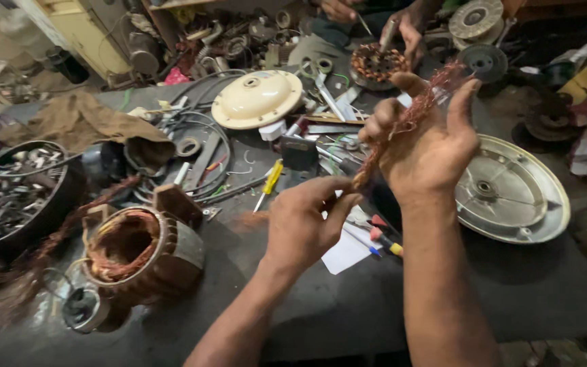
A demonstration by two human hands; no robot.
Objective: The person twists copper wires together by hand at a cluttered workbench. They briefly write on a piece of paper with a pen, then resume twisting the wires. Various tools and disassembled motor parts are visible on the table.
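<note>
**Copper coil stretched between two hands above the bench**

Copper is what I see at the centre of my view: a twisted hank of thin reddish copper winding wire (402,129) held taut and slanting above the dark grey workbench (545,292). My right hand (429,146) has it high, the strands looped round the raised fingers and thumb, which are spread rather than clenched, I judge so the bundle keeps its loop shape. My left hand (304,224) pinches the lower end between thumb and fingertips, closed firmly on the wire, which keeps the hank straight and off the clutter.

To the left stands a rusty brown cylindrical motor stator with copper windings inside (140,248), upright with its open mouth upward. A round silver metal end cover (511,190) lies dished-side up just right of my right wrist. A cream dome-shaped motor cover (256,98) rests further back. A yellow-handled screwdriver (270,182) lies among loose cables. Across the bench, another person's hands (402,24) work over a second wound stator (375,64).
</note>
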